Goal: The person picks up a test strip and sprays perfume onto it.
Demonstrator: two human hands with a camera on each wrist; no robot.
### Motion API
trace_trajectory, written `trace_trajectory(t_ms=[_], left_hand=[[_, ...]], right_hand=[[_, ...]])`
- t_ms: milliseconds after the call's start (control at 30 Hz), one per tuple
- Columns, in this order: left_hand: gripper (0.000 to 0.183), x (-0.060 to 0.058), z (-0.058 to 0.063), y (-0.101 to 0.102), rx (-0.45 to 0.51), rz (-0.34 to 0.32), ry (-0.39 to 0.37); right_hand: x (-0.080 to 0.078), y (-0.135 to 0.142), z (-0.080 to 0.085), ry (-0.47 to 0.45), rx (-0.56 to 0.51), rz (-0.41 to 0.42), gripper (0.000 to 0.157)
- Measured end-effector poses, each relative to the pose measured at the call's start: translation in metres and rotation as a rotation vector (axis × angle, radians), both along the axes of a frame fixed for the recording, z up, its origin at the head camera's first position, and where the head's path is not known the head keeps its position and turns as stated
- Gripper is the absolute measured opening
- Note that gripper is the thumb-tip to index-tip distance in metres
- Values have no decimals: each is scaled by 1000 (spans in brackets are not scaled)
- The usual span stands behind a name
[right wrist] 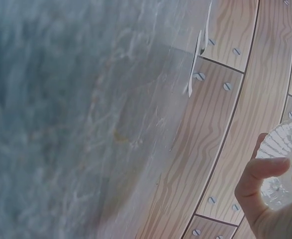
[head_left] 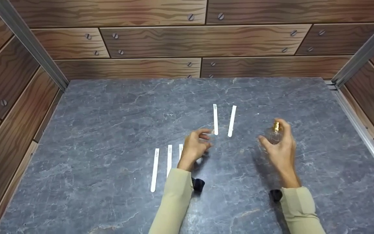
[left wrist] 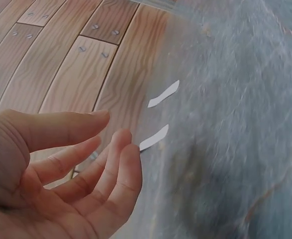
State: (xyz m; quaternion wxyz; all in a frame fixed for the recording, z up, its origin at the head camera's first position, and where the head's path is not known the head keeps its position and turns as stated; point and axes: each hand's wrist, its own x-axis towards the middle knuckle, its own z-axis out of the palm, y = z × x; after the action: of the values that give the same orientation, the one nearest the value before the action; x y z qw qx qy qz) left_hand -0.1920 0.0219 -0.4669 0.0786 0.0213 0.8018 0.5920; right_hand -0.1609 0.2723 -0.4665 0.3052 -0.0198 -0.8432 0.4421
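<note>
Three near strips (head_left: 155, 170) lower centre-left, long axes up-frame. Left hand (head_left: 194, 146) below centre, loose, empty; right hand (head_left: 282, 152) grips bottle (head_left: 274, 136) centre-right, nozzle (head_left: 276, 125) toward frame top. Two far strips (head_left: 216, 120) near frame centre, also up-frame.

Plank-patterned walls (head_left: 151, 40) and grey metal posts (head_left: 29, 42) enclose a marbled blue-grey tabletop (head_left: 93, 123) on three sides.
</note>
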Motion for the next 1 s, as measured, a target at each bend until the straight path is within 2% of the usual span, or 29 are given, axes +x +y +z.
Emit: trace_trajectory(t_ms=[267, 667, 800, 1000], left_hand=[[45, 12, 3, -15, -66, 29, 59], [43, 28, -5, -38, -127, 77, 193], [43, 33, -7, -42, -172, 94, 184], [44, 39, -9, -45, -187, 118, 172]], right_hand=[[1, -2, -2, -7, -6, 6, 66], [1, -1, 0, 2, -2, 6, 66], [3, -1, -1, -21, -4, -8, 66], [2, -1, -1, -18, -8, -5, 66]])
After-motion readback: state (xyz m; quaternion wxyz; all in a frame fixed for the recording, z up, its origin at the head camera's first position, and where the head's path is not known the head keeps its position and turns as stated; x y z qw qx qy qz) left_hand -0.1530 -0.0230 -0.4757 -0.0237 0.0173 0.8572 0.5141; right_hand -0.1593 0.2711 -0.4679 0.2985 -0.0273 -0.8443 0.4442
